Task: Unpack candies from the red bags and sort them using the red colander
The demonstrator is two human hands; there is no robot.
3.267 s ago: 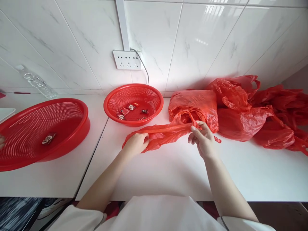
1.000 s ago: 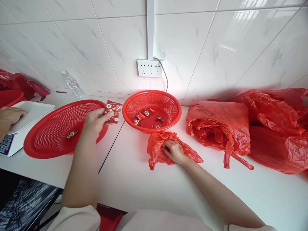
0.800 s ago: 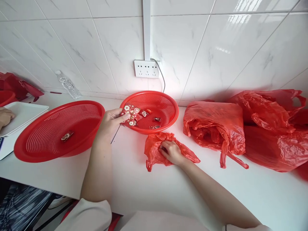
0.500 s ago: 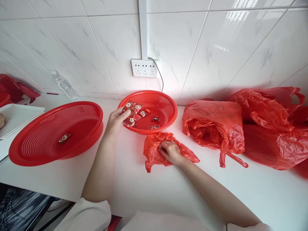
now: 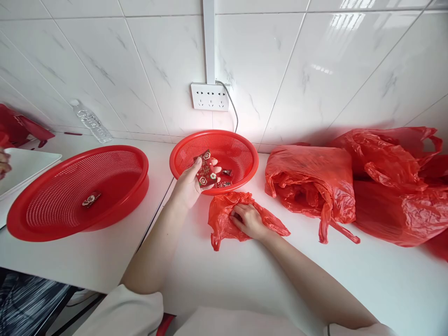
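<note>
My left hand (image 5: pixel 188 185) is closed around a red printed packet (image 5: pixel 206 169) with a white flower pattern, thumb over its face and fingertips behind it. It hovers above the front of a round red plastic basket (image 5: pixel 249 175), in which a few small packets (image 5: pixel 227 172) lie. Just in front of that basket, my right hand (image 5: pixel 247 220) rests on a crumpled red plastic bag (image 5: pixel 222 224), fingers curled into its folds. What lies under those fingers, apart from the bag, is hidden.
Left of my arm stands a larger red basket (image 5: pixel 136 186) with one small packet (image 5: pixel 91 199) inside. Stuffed red bags (image 5: pixel 311 163) sit on the right. A clear bottle (image 5: pixel 93 122) leans near the wall by a white tray (image 5: pixel 31 163). Another person's hand (image 5: pixel 4 163) shows at the left edge.
My left hand has moved right, over the basket, and turned with the packet in it. My right hand stays on the bag. The other person's hand has risen slightly at the left edge.
</note>
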